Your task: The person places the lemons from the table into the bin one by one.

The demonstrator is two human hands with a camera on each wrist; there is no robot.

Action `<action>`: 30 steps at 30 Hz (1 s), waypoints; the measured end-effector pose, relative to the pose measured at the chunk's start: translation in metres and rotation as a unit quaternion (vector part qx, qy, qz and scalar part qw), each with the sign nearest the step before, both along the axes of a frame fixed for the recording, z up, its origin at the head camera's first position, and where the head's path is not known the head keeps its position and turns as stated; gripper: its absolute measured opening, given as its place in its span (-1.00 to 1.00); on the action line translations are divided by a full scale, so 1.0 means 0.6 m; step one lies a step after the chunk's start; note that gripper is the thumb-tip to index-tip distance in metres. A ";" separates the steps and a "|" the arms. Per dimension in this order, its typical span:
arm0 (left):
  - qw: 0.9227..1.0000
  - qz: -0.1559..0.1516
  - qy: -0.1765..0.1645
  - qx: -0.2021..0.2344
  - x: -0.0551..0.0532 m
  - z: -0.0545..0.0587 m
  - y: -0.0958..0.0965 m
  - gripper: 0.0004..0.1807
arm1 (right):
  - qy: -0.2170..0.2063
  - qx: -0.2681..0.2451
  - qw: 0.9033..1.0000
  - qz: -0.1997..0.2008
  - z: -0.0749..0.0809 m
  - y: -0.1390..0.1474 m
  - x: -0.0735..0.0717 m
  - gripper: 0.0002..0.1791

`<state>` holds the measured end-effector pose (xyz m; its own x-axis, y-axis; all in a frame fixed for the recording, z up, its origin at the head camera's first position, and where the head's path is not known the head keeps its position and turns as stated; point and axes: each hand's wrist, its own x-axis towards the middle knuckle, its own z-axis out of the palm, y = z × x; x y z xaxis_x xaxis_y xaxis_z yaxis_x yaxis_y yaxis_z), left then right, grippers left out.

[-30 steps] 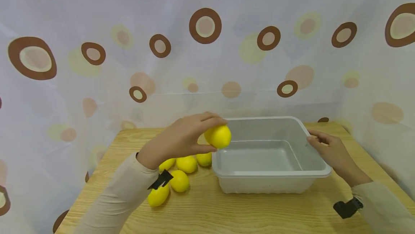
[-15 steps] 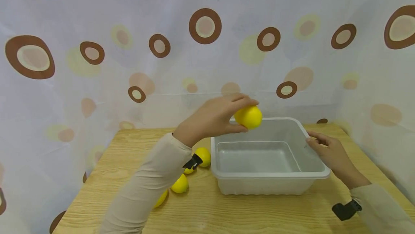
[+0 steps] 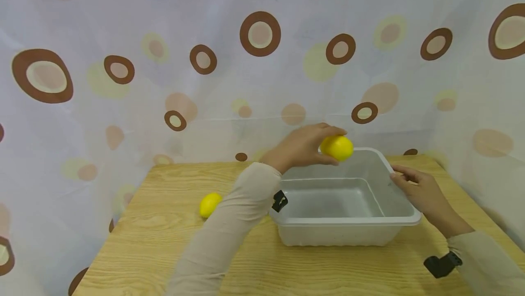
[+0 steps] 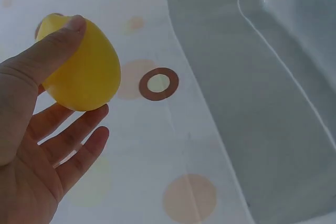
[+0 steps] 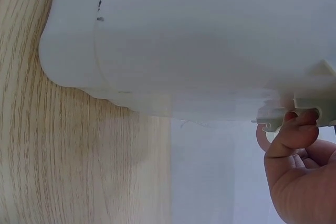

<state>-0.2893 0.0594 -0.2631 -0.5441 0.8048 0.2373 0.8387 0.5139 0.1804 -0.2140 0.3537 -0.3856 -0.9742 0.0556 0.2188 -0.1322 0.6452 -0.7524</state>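
My left hand (image 3: 301, 148) pinches a yellow lemon (image 3: 338, 148) between thumb and fingers, raised over the back part of a grey-white plastic tub (image 3: 340, 234). The left wrist view shows the thumb across the lemon (image 4: 89, 74), with the lower fingers spread beneath it. On the tub's right side, my right hand (image 3: 426, 198) grips the rim; the right wrist view has its curled fingers (image 5: 296, 135) under the lip. The visible part of the tub's floor holds nothing. Another lemon (image 3: 210, 205) lies on the table, partly behind my left forearm.
The wooden table (image 3: 156, 237) carries the tub on its right half. A patterned curtain (image 3: 229, 18) hangs behind the table and along both sides. My left sleeve (image 3: 229, 237) hides part of the tabletop and the tub's left rim.
My left hand has carried the lemon rightward, up and then slightly down, from the tub's left rim to over its back. Its forearm now covers several lemons seen before. The right hand stays put.
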 end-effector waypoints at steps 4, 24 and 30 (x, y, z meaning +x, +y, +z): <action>0.999 0.038 -0.007 0.001 -0.016 -0.026 0.019 -0.27 | -0.004 -0.008 1.000 0.003 0.000 -0.001 0.000 -0.38; 0.983 0.099 -0.144 -0.056 -0.050 -0.117 0.055 -0.36 | -0.011 0.009 1.000 -0.003 0.004 -0.003 0.002 -0.39; 0.978 0.115 -0.158 -0.072 -0.061 -0.143 0.054 -0.45 | -0.009 0.013 1.000 -0.005 0.005 -0.001 0.003 -0.39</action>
